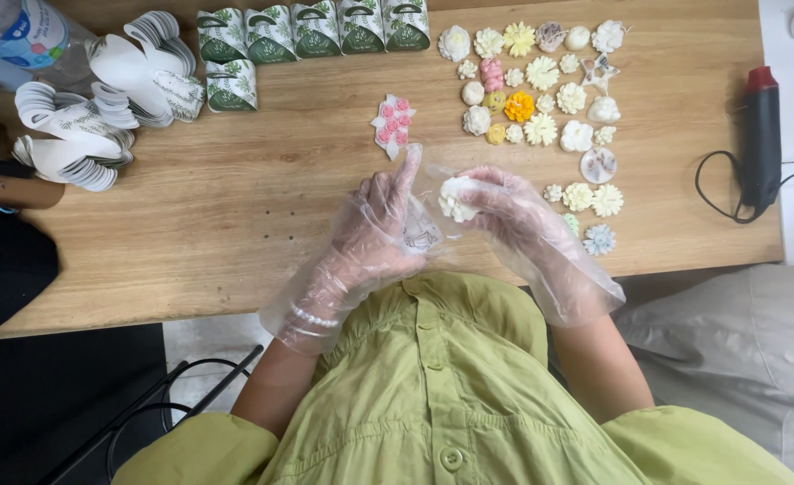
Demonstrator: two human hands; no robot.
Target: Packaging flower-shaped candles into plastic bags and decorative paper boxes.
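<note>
Both my hands wear loose clear plastic gloves above the near edge of a wooden table (235,207). My right hand (514,216) grips a small white flower-shaped piece (455,198). My left hand (383,224) holds a thin clear plastic bag (422,229) beside it, index finger raised. The white flower piece sits at the mouth of the bag, between the two hands. A white piece with pink flowers (393,122) lies on the table just beyond my left hand.
Several flower-shaped pieces in white, yellow, pink and orange (541,81) lie in rows at the right. Green patterned paper boxes (316,27) line the far edge. Stacks of flat white box blanks (100,99) lie at the left. A black and red tool (762,135) with a cord rests far right.
</note>
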